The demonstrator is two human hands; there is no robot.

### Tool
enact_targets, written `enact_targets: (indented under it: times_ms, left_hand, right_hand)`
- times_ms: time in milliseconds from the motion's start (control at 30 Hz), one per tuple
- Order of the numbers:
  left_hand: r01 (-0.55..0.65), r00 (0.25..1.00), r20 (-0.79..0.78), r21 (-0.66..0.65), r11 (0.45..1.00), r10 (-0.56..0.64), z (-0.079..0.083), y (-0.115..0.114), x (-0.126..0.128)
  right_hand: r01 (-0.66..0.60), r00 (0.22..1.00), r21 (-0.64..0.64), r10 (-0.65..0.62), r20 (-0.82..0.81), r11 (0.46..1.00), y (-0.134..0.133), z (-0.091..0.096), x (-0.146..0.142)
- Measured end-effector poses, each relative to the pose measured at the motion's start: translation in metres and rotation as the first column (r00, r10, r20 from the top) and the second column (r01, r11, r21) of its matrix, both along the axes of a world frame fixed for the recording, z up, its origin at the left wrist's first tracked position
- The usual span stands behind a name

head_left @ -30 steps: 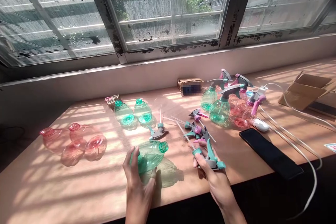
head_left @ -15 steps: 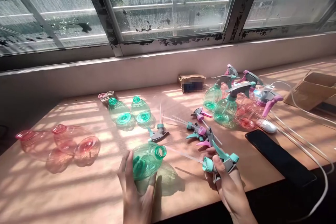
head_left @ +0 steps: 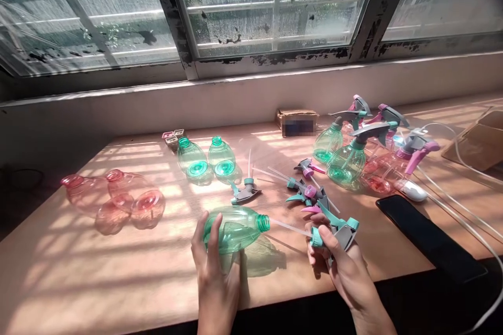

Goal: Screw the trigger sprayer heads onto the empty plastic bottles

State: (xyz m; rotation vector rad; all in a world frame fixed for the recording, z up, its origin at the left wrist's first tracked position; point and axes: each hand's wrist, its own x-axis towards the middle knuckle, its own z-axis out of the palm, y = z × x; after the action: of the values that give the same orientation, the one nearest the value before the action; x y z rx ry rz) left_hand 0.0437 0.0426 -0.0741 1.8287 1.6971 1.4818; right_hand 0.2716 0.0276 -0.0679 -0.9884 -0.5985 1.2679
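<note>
My left hand [head_left: 218, 261] is closed around a clear green spray bottle [head_left: 239, 227], tilted on its side with its open neck facing right. In my right hand [head_left: 341, 267] is a grey and teal trigger sprayer [head_left: 343, 233], its thin tube pointing left. The tube's tip is close to the bottle's mouth; whether it has entered cannot be made out. Just beyond the bottle lies another grey and teal sprayer head [head_left: 247, 193]. A pile of loose teal and pink sprayer heads [head_left: 310, 193] lies past my right hand.
Two green bottles [head_left: 223, 159] stand behind, and pink bottles [head_left: 135, 196] lie at left. Assembled spray bottles [head_left: 346, 165] cluster at back right, near a white mouse [head_left: 414, 191], a black phone [head_left: 428, 238] and cables. Cardboard boxes [head_left: 477, 144] sit farther off.
My left hand has tipped the green bottle so its neck points toward the sprayer tube. Bottle mouth and tube tip are now nearly in line. The whole view has shifted slightly.
</note>
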Motion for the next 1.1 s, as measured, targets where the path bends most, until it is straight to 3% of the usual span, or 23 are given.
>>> enact_targets:
  times_ms: [167,267,433,633,767,933,1000,1100]
  left_hand:
    - [0.007,1.000,0.009,-0.072,0.997,-0.006,0.005,-0.002,0.000]
    - [0.015,1.000,0.014,-0.079,0.997,-0.014,0.006,-0.003,0.000]
    - [0.010,0.999,-0.042,-0.053,0.999,-0.012,0.008,-0.003,0.001]
    - [-0.015,0.999,0.035,-0.105,0.994,0.019,0.015,-0.006,0.002]
    - [0.005,1.000,0.017,-0.110,0.994,-0.003,0.014,-0.006,0.002]
    - [0.049,0.995,-0.085,-0.072,0.996,-0.055,0.012,-0.007,0.003]
    - [0.064,0.994,-0.087,-0.083,0.994,-0.071,0.013,-0.008,0.004]
    - [0.052,0.996,-0.061,-0.104,0.993,-0.059,0.015,-0.009,0.004]
  right_hand:
    - [0.107,0.988,0.044,-0.101,-0.114,0.993,0.001,-0.003,0.007]
    - [0.066,0.981,0.041,-0.057,-0.185,0.997,-0.001,-0.002,0.008]
    - [0.039,0.991,0.063,-0.030,-0.130,0.997,-0.003,0.003,0.002]
    - [0.019,0.947,0.069,0.004,-0.322,0.997,-0.001,-0.002,0.015]
    - [-0.005,0.975,0.049,0.016,-0.223,0.999,-0.002,0.000,0.010]
    - [0.053,0.997,-0.031,-0.054,-0.053,0.998,-0.006,0.002,-0.002]
    - [0.044,0.996,-0.016,-0.045,-0.075,0.999,-0.007,0.001,-0.002]
    - [0.025,0.973,0.052,-0.013,-0.231,0.998,-0.006,0.001,0.004]
